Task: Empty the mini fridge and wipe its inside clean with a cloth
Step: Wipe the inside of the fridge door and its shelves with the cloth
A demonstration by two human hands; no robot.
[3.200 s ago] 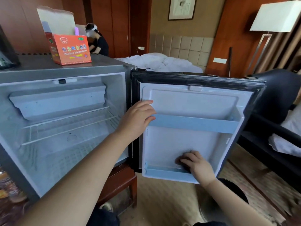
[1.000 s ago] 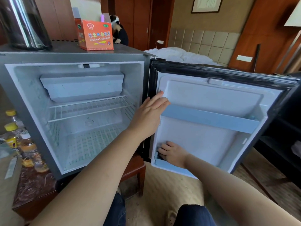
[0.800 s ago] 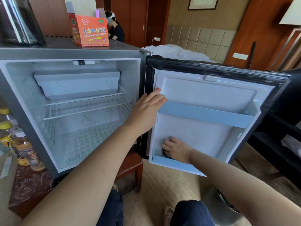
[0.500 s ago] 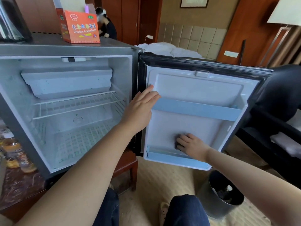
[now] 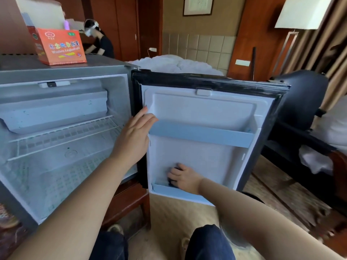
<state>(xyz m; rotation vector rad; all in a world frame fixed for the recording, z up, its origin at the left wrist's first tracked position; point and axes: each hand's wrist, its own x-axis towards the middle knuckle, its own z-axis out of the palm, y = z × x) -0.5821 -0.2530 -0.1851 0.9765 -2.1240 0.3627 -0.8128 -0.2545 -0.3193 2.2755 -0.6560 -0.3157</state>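
Dark blue denim covers my knees point(image 5: 208, 243) at the bottom edge, over pale carpet point(image 5: 169, 218). Both bare forearms reach forward to an open mini fridge point(image 5: 62, 71). My right grip point(image 5: 183, 178) is low on the inside of the door point(image 5: 206, 109). Its fingers are curled over a dark cloth point(image 5: 172, 183), pressing it against the white liner just above the bottom door shelf point(image 5: 165, 189). Only scraps of the cloth show past the fingers. My left grip point(image 5: 134, 136) lies flat on the door's hinge-side edge, fingers straight and close together, at the end of the pale blue upper door rail point(image 5: 201, 135). Left of it the grey cabinet stands open, with a white wire shelf point(image 5: 62, 132) under a small freezer box point(image 5: 54, 111). An orange carton point(image 5: 60, 47) sits on the fridge's top. Beyond are a bed with a rumpled white duvet point(image 5: 176, 64), a person point(image 5: 101, 44) bent over near wood-panelled walls, a dark armchair point(image 5: 304, 102) and a floor lamp point(image 5: 304, 14) at right.
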